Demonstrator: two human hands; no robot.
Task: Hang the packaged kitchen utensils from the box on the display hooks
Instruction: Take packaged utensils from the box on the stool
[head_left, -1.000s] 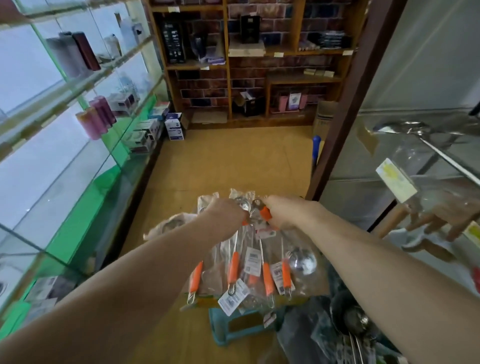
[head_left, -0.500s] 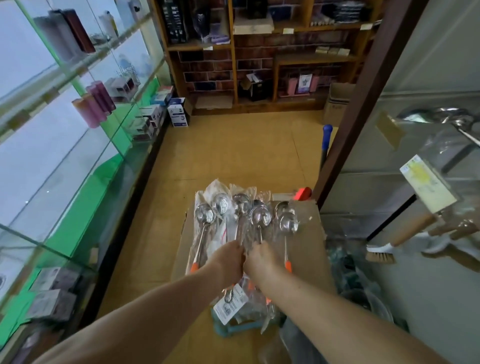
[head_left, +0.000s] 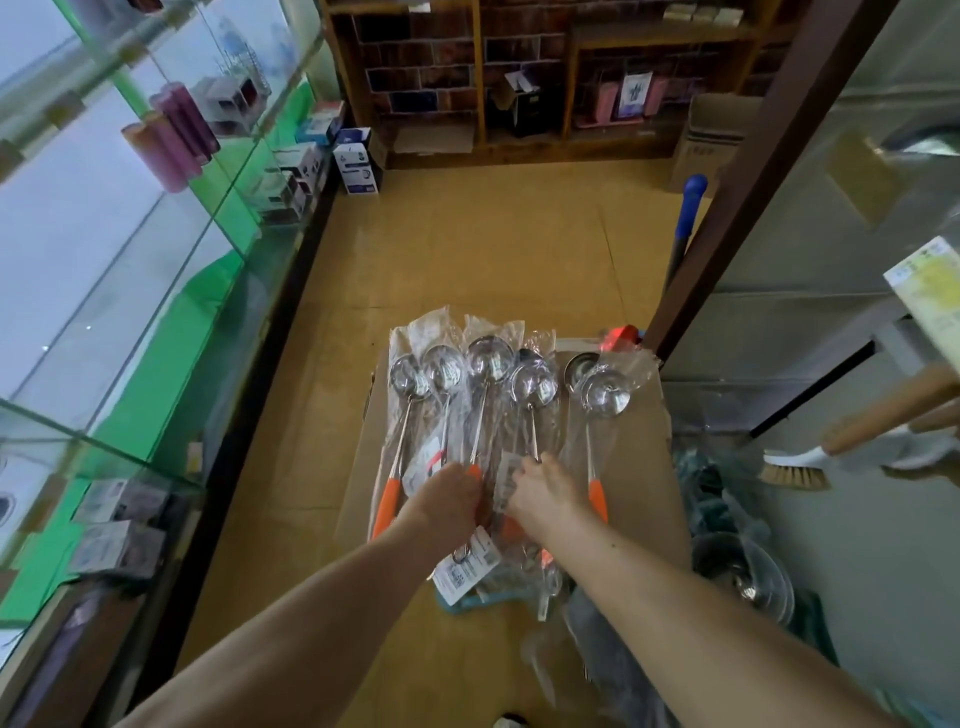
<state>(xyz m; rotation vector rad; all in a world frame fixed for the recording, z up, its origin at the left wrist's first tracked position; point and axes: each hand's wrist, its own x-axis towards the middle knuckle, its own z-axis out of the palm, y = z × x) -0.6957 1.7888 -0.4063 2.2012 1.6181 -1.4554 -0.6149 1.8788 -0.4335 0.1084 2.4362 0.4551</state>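
Several packaged ladles (head_left: 483, 395) lie fanned on top of the cardboard box (head_left: 639, 467), bowls pointing away, orange handles toward the person, each in clear plastic w/ a paper tag. Left hand (head_left: 447, 501) sits over the middle handles, fingers (head_left: 462, 475) curled down round them, gripping. Right hand (head_left: 545, 493) is just beside it, pinching the wrapper & tag of the next ladle. Rightmost ladle (head_left: 597, 400) lies a bit apart, untouched. Glass shelves (head_left: 156, 291) at left, brush (head_left: 795, 470) at right.

Shop: glass display shelves (head_left: 156, 218) with boxed goods, wooden stock shelving (head_left: 524, 78).
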